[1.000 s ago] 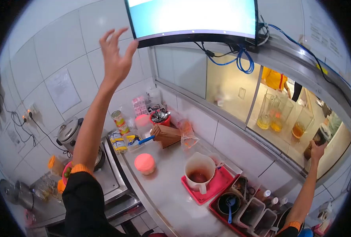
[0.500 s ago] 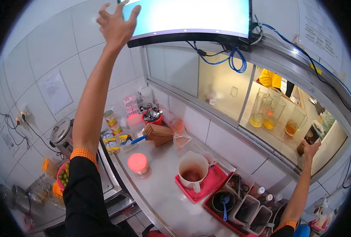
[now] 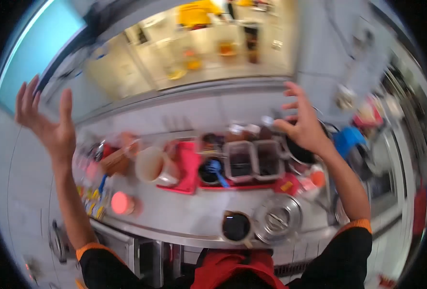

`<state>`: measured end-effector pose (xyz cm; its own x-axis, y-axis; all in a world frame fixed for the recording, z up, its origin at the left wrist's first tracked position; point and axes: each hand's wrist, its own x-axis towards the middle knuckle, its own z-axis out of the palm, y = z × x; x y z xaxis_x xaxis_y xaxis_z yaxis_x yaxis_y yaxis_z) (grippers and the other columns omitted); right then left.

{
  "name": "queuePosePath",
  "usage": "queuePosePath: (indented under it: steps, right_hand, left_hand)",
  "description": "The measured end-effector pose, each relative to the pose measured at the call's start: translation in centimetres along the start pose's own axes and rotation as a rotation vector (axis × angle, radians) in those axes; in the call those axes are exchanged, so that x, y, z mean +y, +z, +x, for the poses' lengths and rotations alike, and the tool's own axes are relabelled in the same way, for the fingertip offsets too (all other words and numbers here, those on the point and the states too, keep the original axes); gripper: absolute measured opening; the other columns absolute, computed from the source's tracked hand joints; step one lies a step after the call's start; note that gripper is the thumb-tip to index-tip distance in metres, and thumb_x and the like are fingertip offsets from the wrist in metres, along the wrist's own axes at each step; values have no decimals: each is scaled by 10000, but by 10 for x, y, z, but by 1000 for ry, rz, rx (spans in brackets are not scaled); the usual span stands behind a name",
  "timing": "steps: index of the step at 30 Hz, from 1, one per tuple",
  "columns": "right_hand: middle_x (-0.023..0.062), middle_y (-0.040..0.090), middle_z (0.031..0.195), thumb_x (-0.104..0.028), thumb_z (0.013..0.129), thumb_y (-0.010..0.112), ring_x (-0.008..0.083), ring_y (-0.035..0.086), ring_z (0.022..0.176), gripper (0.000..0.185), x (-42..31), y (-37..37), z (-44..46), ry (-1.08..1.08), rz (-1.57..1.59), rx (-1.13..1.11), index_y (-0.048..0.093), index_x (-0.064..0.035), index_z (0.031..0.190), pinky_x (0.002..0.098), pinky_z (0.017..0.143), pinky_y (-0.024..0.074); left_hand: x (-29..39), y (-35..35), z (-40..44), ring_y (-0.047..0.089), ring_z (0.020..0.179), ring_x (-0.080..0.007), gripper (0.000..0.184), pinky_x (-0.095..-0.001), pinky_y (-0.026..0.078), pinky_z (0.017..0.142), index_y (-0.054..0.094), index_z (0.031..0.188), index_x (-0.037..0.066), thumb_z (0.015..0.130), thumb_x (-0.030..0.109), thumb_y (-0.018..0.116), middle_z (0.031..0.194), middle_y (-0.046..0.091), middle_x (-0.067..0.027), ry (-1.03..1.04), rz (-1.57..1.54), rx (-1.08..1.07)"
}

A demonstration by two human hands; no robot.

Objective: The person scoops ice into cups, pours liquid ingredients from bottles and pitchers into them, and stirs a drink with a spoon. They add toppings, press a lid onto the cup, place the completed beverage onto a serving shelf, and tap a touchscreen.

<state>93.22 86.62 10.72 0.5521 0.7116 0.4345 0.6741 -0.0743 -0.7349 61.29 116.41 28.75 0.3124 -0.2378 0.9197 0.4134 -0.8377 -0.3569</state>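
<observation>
My left hand (image 3: pixel 50 125) is raised at the left with fingers spread, in front of the lower edge of the lit screen (image 3: pixel 42 41). It holds nothing. My right hand (image 3: pixel 305 125) hangs in the air above the back of the counter, empty, its fingers apart and slightly bent. Beyond it, a tall glass of dark drink (image 3: pixel 252 45) stands on the ledge of the serving window. A pitcher with amber liquid (image 3: pixel 227 47) and others with yellow liquid (image 3: pixel 176 70) stand to its left. The view is blurred by motion.
On the steel counter (image 3: pixel 170 212) are a white jug (image 3: pixel 150 164), a red tray (image 3: pixel 189 166), clear containers (image 3: pixel 240 164), a pink-lidded jar (image 3: pixel 121 203), a pot of dark liquid (image 3: pixel 236 227) and a metal lid (image 3: pixel 278 216). A person in yellow (image 3: pixel 194 14) is behind the window.
My right hand has let go of the dark drink glass and drawn back from the window. My left hand is lower. The view has swung right and down.
</observation>
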Motion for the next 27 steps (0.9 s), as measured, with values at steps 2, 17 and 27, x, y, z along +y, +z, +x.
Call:
queuePosePath:
  steps: [2, 17, 27]
  right_hand:
    - [111, 464, 1157, -90, 733, 742, 211, 552, 905, 755, -7, -44, -56, 28, 49, -76, 352, -99, 1380, 352, 753, 520]
    - [171, 623, 1001, -418, 794, 703, 304, 619, 920, 673, 96, -414, -426, 522, -33, -709, 468, -17, 1280, 349, 787, 493]
    - [36, 583, 846, -223, 858, 642, 111, 526, 646, 417, 364, -679, -830, 1363, -267, 770, 516, -56, 1219, 285, 527, 433]
  left_hand:
    - [58, 9, 18, 284, 1301, -269, 554, -366, 384, 1010, 439, 1310, 46, 841, 185, 699, 1359, 354, -123, 65, -104, -18]
    - [596, -58, 54, 546, 1150, -329, 619, -418, 394, 984, 511, 1236, -49, 811, 344, 729, 1220, 573, -187, 259, -2251, -1875]
    - [1057, -1, 22, 539, 1075, -305, 357, -391, 417, 924, 559, 1159, 25, 832, 131, 652, 1149, 569, -163, -97, -1851, -1420]
